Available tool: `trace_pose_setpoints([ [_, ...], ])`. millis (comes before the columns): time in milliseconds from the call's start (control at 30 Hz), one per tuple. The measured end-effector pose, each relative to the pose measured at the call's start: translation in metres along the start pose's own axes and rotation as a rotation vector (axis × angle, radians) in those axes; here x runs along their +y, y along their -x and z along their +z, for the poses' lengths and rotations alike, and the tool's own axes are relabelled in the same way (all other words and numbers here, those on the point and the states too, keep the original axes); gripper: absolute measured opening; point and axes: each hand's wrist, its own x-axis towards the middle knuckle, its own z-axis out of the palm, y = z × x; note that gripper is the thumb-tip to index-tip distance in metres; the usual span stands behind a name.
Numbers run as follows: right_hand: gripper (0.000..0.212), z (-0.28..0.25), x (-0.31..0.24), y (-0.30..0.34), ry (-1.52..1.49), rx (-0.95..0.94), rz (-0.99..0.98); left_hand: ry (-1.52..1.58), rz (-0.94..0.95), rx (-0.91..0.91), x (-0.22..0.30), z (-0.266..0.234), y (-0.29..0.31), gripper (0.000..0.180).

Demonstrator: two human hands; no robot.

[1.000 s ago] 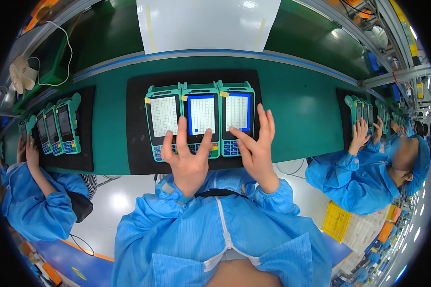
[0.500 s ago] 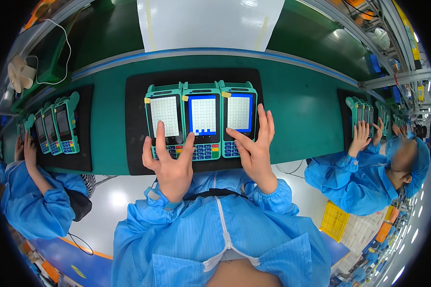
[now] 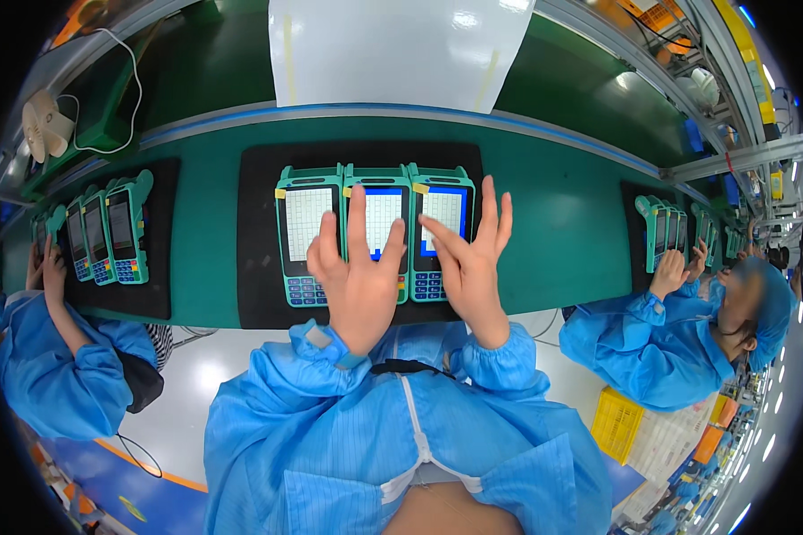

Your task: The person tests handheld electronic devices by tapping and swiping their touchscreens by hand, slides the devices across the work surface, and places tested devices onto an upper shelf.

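Observation:
Three green card payment terminals stand side by side, each with a grid on its lit screen and keys below. On the left terminal [image 3: 308, 214] the grid is plain white. Blue cells border part of the grid on the middle terminal [image 3: 385, 207] and on the right terminal [image 3: 443, 209]. My left hand [image 3: 359, 290] is over the middle terminal, fingers spread, covering much of its screen and keypad. With fingers apart, my right hand [image 3: 475, 276] has its index fingertip at the left side of the right terminal's screen; contact with the glass cannot be made out. Neither hand holds anything.
The terminals lie on a black mat [image 3: 259, 232] on a green table [image 3: 553, 232]. A white sheet [image 3: 393, 53] hangs beyond the rail. Co-workers in blue sit left [image 3: 62, 366] and right [image 3: 651, 330] at similar terminals [image 3: 120, 236]. A white fan [image 3: 46, 125] stands far left.
My left hand has moved right, from between the left and middle terminals to over the middle one. My right index finger has slid up the right screen's left side. The view has shifted slightly.

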Motion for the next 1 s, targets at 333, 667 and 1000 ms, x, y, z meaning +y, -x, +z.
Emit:
trace_pose_setpoints([
  [333,0.034,-0.005,0.003,0.007,0.004,-0.053,0.06,-0.008,-0.031,-0.073,0.004,-0.005,-0.003,0.026],
  [667,0.028,0.002,-0.002,-0.006,-0.035,0.002,0.056,-0.033,-0.009,-0.081,-0.006,-0.008,-0.011,0.034],
  [1000,0.029,-0.007,0.003,0.011,-0.045,-0.006,0.074,-0.011,-0.01,-0.084,-0.005,-0.009,0.012,0.031],
])
